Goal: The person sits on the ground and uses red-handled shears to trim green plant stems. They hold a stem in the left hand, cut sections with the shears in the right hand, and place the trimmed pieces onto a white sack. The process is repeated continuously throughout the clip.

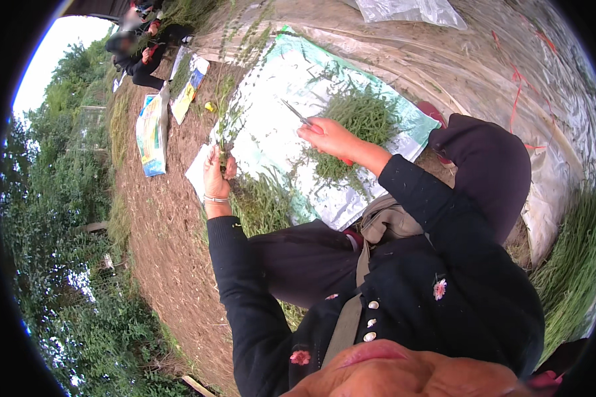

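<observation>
My left hand [217, 175] is closed round the lower stems of a bunch of tall green plant stalks [226, 122], which stands upright with thin seed-like spikes reaching up and away. To its right, my right hand [334, 139] grips a pair of scissors [293, 110] by the red handles, the metal blades pointing up-left toward the stalks but apart from them. Whether the blades are parted is too small to tell. Under both lies a white plastic sheet [271, 99] with green borders. A heap of cut green sprigs [364, 116] rests on it beyond my right wrist.
More green plants [261, 205] lie by my left knee. Two people [142, 56] sit at the far left near printed bags [153, 135] on brown soil [172, 225]. Crumpled clear plastic film [496, 73] spreads at right, with long grass [569, 251] below it. Bushes [53, 192] line the left.
</observation>
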{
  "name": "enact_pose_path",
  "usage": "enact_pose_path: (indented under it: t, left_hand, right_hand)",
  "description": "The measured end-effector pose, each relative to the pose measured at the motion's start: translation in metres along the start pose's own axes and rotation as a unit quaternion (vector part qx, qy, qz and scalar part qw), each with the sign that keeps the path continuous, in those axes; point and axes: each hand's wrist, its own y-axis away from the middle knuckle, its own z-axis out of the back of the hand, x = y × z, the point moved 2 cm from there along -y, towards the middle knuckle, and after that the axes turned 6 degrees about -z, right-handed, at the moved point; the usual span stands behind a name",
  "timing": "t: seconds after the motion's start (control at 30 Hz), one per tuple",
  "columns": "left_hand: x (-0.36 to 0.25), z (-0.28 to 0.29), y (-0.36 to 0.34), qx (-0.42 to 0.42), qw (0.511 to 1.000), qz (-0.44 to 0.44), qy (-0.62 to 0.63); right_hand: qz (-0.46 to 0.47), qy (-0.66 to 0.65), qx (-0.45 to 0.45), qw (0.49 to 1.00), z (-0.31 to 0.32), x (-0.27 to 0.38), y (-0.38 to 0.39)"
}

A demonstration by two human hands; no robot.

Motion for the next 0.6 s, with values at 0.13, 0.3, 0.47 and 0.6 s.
enact_pose_path:
  t: [0.13,0.3,0.47,0.6]
  left_hand:
    - [-0.003,0.022,0.002,0.009,0.999,0.023,0.037]
    - [0.001,0.033,0.002,0.023,0.998,0.042,0.034]
    - [0.001,0.029,0.005,0.028,0.997,0.072,0.014]
    - [0.006,0.027,0.006,0.031,0.995,0.093,-0.006]
  right_hand:
    - [0.001,0.035,0.024,0.999,0.0,-0.003,-0.005]
    - [0.013,0.072,0.027,0.997,-0.008,0.009,-0.002]
    - [-0.012,0.111,0.03,0.993,-0.004,0.021,-0.003]
    - [-0.015,0.075,0.038,0.996,-0.007,0.022,-0.001]
